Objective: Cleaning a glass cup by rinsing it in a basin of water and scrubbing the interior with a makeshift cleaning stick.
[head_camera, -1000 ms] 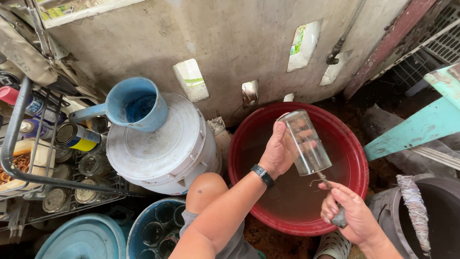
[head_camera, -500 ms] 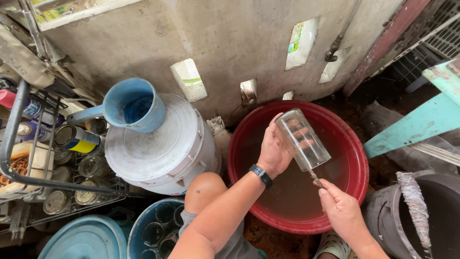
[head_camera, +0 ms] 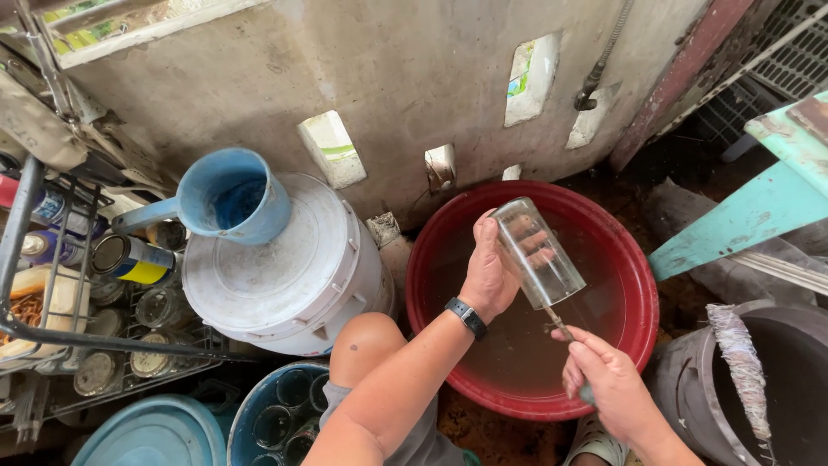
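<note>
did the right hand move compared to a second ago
Yes. The right hand has pulled back toward the near rim of the red basin, away from the glass, drawing the thin tool partly out.

two hands: the left hand [head_camera: 488, 274] and the right hand [head_camera: 608, 386]. one clear glass [head_camera: 536, 252]. one thin brush handle [head_camera: 561, 326]. one red basin [head_camera: 634, 285]. one white bucket [head_camera: 285, 276] with one blue scoop [head_camera: 226, 197] on it. one blue tub [head_camera: 244, 412] holding several glasses, count unclear. one wire rack [head_camera: 52, 267]. one black watch [head_camera: 467, 317]. one dark bucket [head_camera: 780, 388].
</note>
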